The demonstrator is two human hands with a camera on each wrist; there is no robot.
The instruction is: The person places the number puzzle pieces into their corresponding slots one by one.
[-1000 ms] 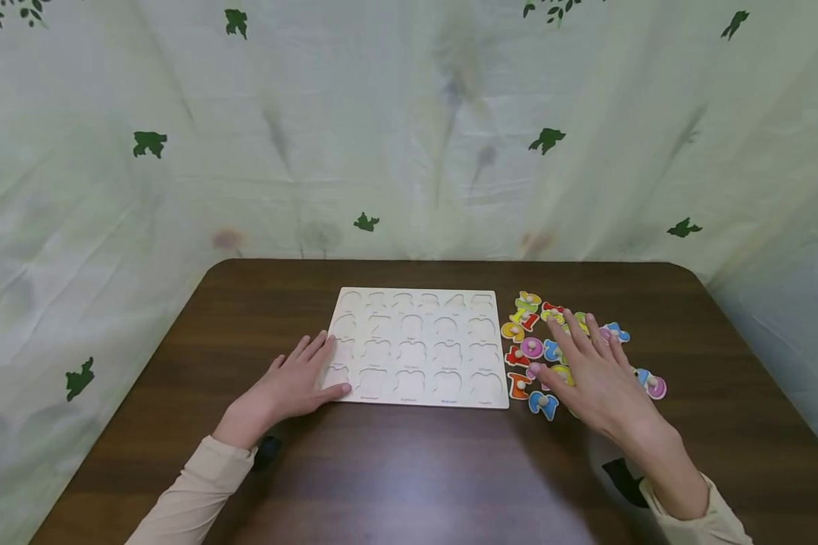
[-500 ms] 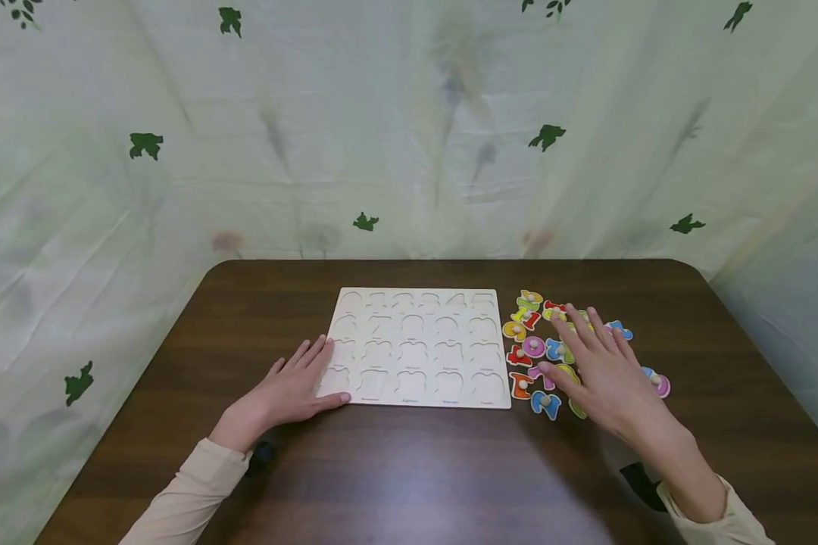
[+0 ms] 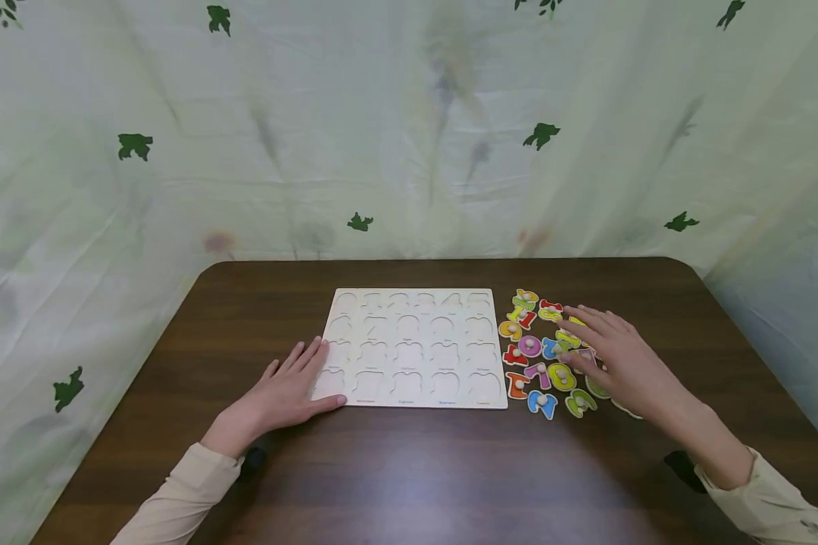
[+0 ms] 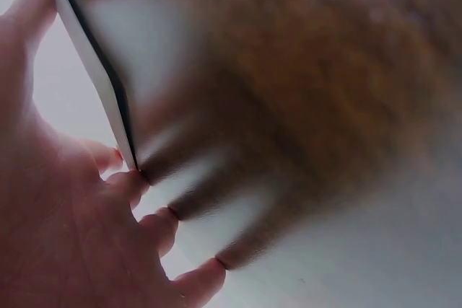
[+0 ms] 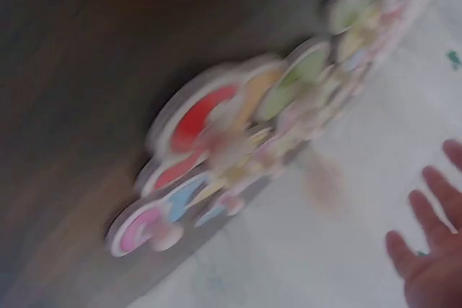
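A white peg puzzle board (image 3: 409,350) with several outlined recesses lies mid-table. My left hand (image 3: 281,395) rests on its left edge, fingers spread and thumb along the near corner; the left wrist view shows the fingertips (image 4: 160,227) beside the board's edge. To the board's right sits a cluster of colourful number pieces with knobs, among them an orange one (image 3: 517,385), a blue one (image 3: 542,404) and a green one (image 3: 579,403). My right hand (image 3: 630,367) hovers over the cluster's right side, fingers extended, covering some pieces. A red-and-orange piece (image 5: 198,124) shows large in the right wrist view.
The brown wooden table (image 3: 409,469) has rounded far corners. Behind it hangs a pale curtain (image 3: 382,136) with green leaf shapes. A pink-and-blue piece (image 5: 141,230) lies at the outer end of the cluster.
My right hand has shifted right and turned so its fingers point more leftward, uncovering yellow and green pieces. The left hand has stayed on the board; the view has shifted slightly.
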